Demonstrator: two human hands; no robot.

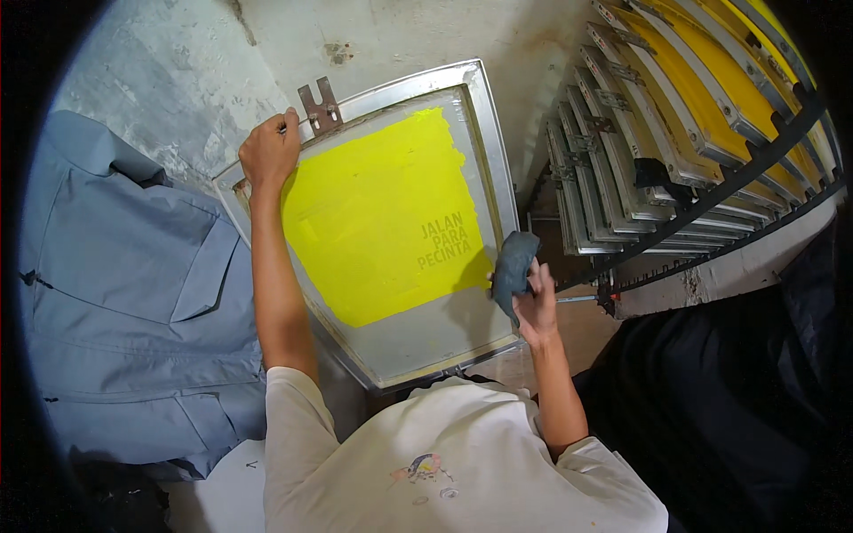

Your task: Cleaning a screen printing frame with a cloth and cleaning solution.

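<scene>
Aluminium-framed printing screen with a bright yellow coated mesh (382, 222) stands tilted in front of the person, its lower edge near their white shirt (444, 471). Left hand (269, 151) grips the frame's upper left rail, fingers curled over the edge — just beside a small metal hinge bracket (320, 107). Right hand (533, 302) is closed around a crumpled dark grey rag (513, 266), held against the frame's right rail. A grey jacket (133, 293) hangs to the left — more yellow screens stacked in a rack (675, 124) to the right.
</scene>
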